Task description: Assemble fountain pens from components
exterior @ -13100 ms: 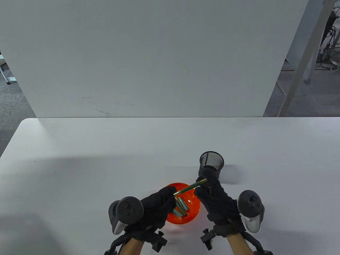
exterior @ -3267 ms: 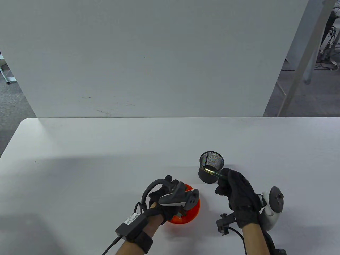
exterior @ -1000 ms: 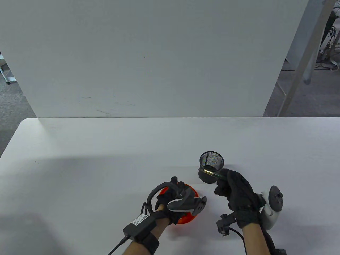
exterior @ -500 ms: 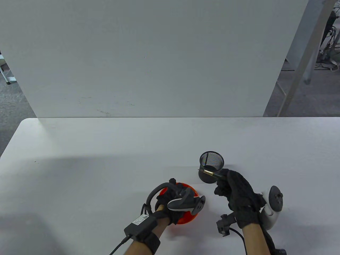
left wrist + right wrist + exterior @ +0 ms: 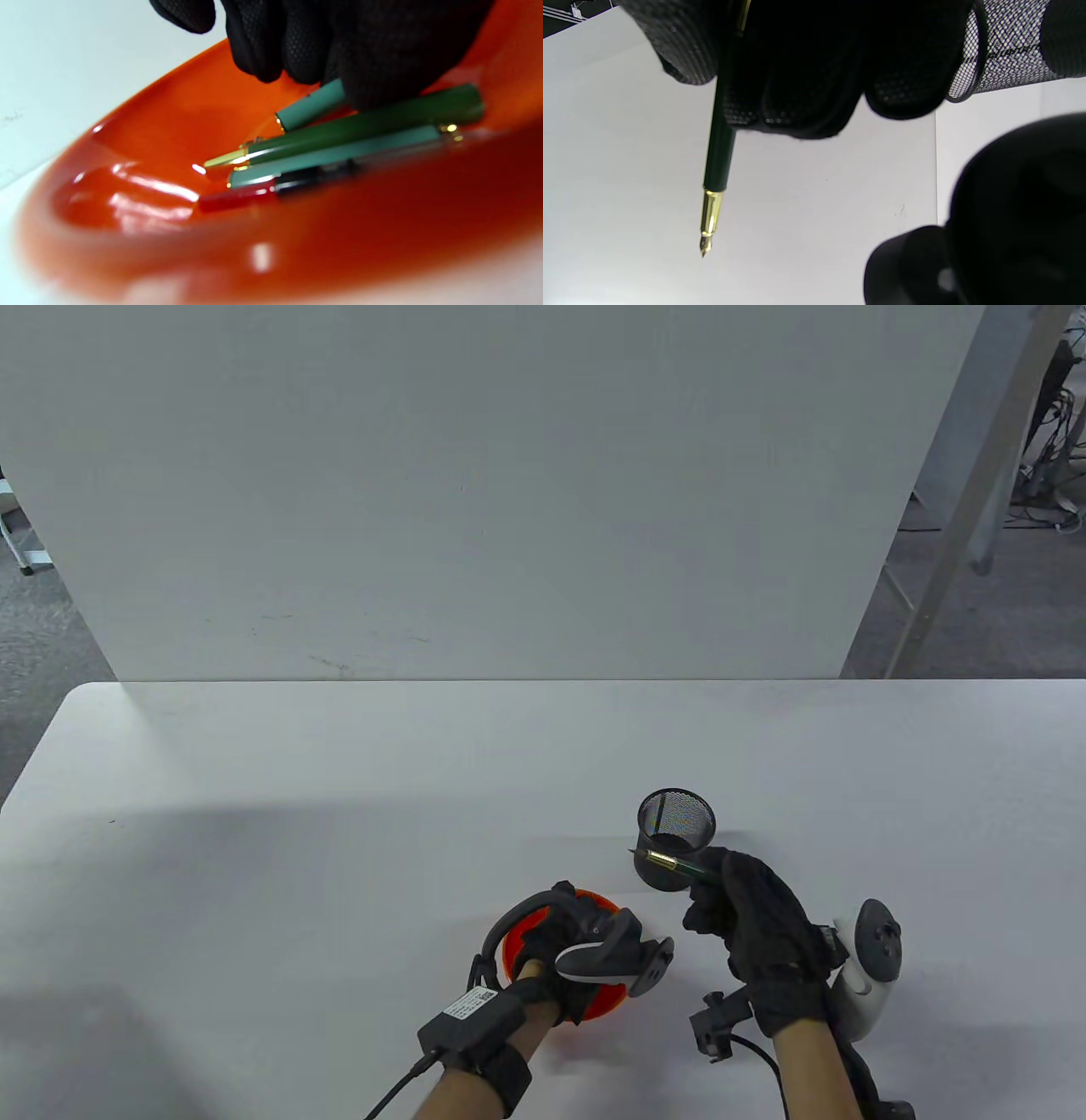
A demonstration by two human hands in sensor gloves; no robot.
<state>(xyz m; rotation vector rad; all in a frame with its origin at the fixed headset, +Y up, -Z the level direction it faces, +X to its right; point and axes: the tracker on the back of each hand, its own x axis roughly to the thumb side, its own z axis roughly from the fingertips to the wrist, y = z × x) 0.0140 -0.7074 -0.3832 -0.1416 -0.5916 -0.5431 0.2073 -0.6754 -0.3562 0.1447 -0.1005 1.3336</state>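
My left hand [image 5: 570, 923] reaches into the orange bowl [image 5: 513, 946]. In the left wrist view its fingertips [image 5: 271, 63] touch a short teal piece [image 5: 312, 106] and a dark green barrel-like piece [image 5: 365, 123]; whether they grip either I cannot tell. A long teal piece [image 5: 339, 153] and a red-and-black piece [image 5: 254, 195] lie beside them in the bowl [image 5: 140, 140]. My right hand [image 5: 708, 891] grips a dark green pen body with a gold nib [image 5: 670, 863], nib pointing left, in front of the black mesh cup [image 5: 676, 823]. The pen [image 5: 717, 161] also shows in the right wrist view.
The white table [image 5: 339, 814] stretches wide to the left and back, with a white panel [image 5: 475, 492] standing behind it. The mesh cup [image 5: 1005, 46] stands just beyond my right hand. The bowl sits near the table's front edge.
My left hand has shifted a little right and toward me over the bowl. My right hand keeps the nibbed pen almost still, slightly lower.
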